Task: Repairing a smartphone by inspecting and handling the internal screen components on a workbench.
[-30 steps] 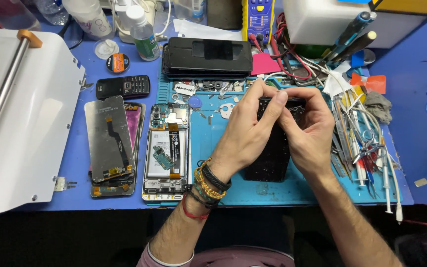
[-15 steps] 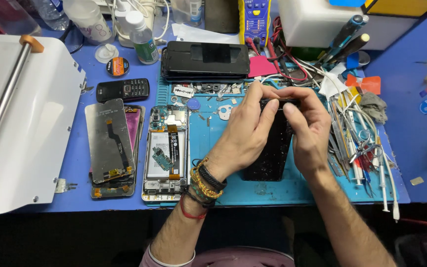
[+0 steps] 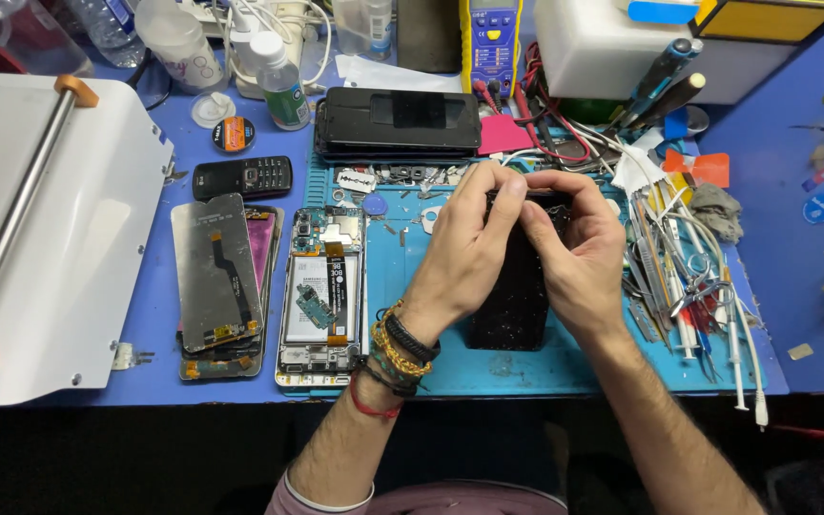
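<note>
Both hands closed on a dark phone panel [image 3: 517,296] over the teal mat [image 3: 402,257] — left hand [image 3: 464,253] and right hand [image 3: 574,257] pinching its far end, fingertips curled tight over the top edge. Lay flat on the mat, long axis running away from the body, near end pointing back toward the wrists. Looked thin, stiff and light, likely brittle and slick-faced — best gripped by the side edges, never flexed. Just left, an opened phone [image 3: 321,296] with its battery showing; farther left, a loose screen [image 3: 214,272].
</note>
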